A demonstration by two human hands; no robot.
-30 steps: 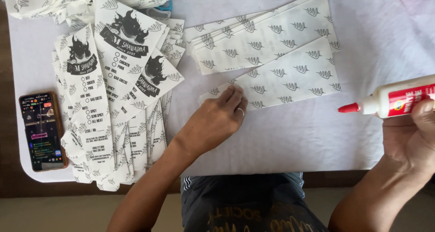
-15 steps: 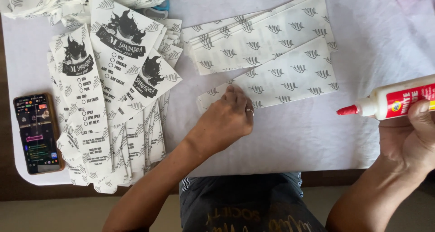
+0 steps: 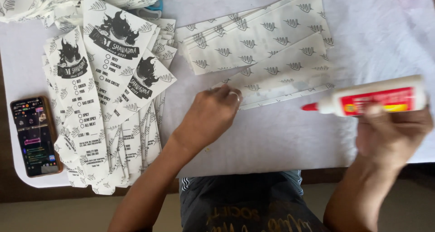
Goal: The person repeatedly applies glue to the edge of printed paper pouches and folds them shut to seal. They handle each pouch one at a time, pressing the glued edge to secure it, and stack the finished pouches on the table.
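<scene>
My left hand (image 3: 212, 115) presses its fingertips on the near left end of a white paper sleeve with a leaf pattern (image 3: 290, 69) lying flat on the table. My right hand (image 3: 392, 134) grips a white glue bottle with a red label and a red nozzle (image 3: 371, 99), held level above the table, nozzle pointing left toward the sleeve. The bottle is blurred by motion. A stack of similar leaf-patterned sleeves (image 3: 253, 35) lies just behind the pressed one.
A pile of printed paper sleeves with black flame logos (image 3: 102, 96) covers the left of the white table (image 3: 281, 141). A phone with a lit screen (image 3: 35, 136) lies at the left edge. More crumpled sleeves (image 3: 54, 1) sit at the far left corner.
My right hand has carried the glue bottle left, closer to the sleeve. My left hand stays pressed on the sleeve's end.
</scene>
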